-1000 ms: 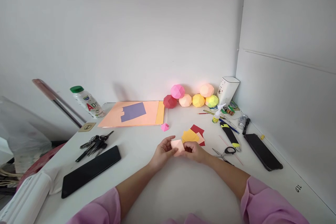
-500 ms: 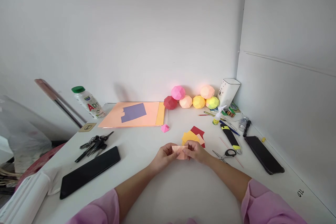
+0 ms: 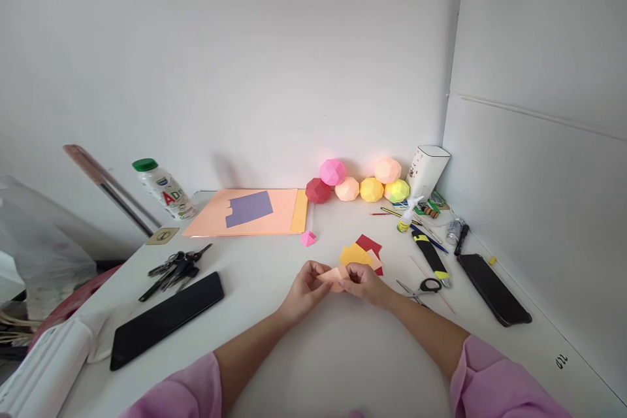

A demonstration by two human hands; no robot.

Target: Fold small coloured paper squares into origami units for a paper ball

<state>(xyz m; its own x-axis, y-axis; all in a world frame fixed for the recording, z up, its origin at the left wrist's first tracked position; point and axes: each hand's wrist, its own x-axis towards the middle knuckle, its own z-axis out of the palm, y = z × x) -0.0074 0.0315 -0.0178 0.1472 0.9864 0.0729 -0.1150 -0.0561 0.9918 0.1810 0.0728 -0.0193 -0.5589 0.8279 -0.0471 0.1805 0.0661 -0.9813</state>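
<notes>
A small piece of peach paper (image 3: 333, 279) is pinched between both hands above the white table. My left hand (image 3: 307, 290) is closed on its left end, thumb in front. On the right end, my right hand (image 3: 363, 283) grips it the same way, fingertips partly hidden behind the paper. Just beyond my right hand lie yellow paper pieces (image 3: 353, 254) overlapping dark red paper (image 3: 368, 245) and a peach scrap (image 3: 375, 260). A little pink folded paper piece (image 3: 308, 238) sits farther back on the table.
Several faceted paper balls, one dark red (image 3: 318, 190), stand along the wall. Scissors (image 3: 420, 290), a box cutter (image 3: 430, 257) and a glue bottle (image 3: 404, 221) lie or stand at right. Peach sheets (image 3: 206, 215), keys (image 3: 179, 272) and a black phone (image 3: 166, 321) are at left.
The peach paper has tilted: its flat top edge now slants, and its right part appears bent up between my fingers. Both hands have stayed in nearly the same place.
</notes>
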